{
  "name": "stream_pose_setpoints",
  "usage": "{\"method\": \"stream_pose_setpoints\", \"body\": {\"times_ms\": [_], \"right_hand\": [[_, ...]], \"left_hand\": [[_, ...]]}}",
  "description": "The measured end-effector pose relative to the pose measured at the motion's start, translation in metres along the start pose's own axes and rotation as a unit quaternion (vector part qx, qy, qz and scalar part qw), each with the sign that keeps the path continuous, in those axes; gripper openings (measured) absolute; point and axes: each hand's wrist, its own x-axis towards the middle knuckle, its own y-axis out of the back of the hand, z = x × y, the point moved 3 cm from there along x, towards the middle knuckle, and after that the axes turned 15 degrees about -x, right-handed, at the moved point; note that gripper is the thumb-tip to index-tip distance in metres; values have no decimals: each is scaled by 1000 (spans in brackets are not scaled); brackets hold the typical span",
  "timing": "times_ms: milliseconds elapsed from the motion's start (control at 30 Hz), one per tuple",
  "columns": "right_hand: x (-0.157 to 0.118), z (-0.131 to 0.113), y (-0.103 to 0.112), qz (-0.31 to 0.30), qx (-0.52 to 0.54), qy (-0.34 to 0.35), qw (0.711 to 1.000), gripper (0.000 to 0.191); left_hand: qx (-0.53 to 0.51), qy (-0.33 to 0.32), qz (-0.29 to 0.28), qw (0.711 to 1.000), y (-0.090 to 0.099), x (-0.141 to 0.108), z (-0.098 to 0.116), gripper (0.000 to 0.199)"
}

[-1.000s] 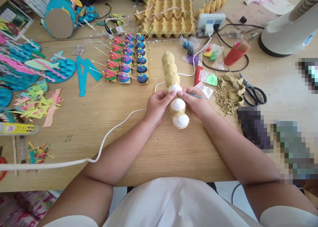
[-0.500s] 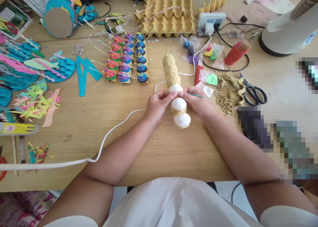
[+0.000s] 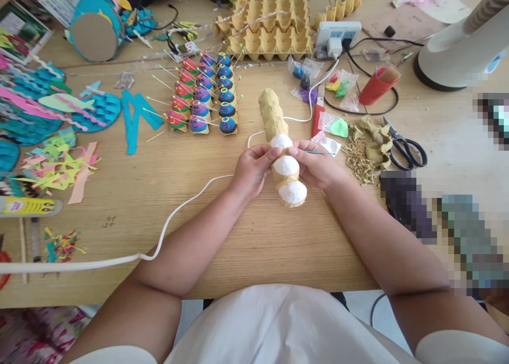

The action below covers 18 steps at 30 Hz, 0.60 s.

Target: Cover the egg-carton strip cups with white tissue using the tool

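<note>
Above the table I hold a strip of egg carton (image 3: 275, 125) that runs away from me, its bumps in a row. White coating, which looks like soft clay, covers the three nearest bumps (image 3: 286, 166); the far ones are bare tan. My left hand (image 3: 251, 169) is closed on the strip's left side, thumb by the farthest white bump. From the right, my right hand (image 3: 314, 165) grips the strip's other side, thumb at that same bump's edge. A thin blue stick (image 3: 320, 152) pokes out of my right hand toward the right. The fingers under the strip are hidden.
Painted egg-carton strips (image 3: 199, 93) with pins stand beyond my left hand. Farther back are egg trays (image 3: 270, 27) and a power strip (image 3: 338, 32). Scissors (image 3: 405, 149), a red cup (image 3: 376, 85) and clay bags (image 3: 336, 125) lie right. A white cable (image 3: 170, 215) crosses the left arm.
My right thumb has shifted slightly right, away from my left thumb, and the blue stick has moved with it. The carton strip has tilted very slightly. Both hands keep their grip.
</note>
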Motion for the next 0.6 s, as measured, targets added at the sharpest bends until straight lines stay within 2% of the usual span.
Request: {"method": "stream_pose_setpoints", "body": {"times_ms": [133,233,367,600], "right_hand": [[0,1,2,13,-13,4,1000,53],[0,0,2,16,-14,11,1000,55],[-2,-4,-1,5,-20,15,1000,57],[-2,-5,-2,62,-97,55,992,61]], "left_hand": [[-33,38,-22,998,-2,-1,2,67],[-40,50,-29,998,-3,-3,4,61],[-25,40,-15,999,-4,-4,4,51],[-16,-6,-18,1000,-5,-4,5,58]]}}
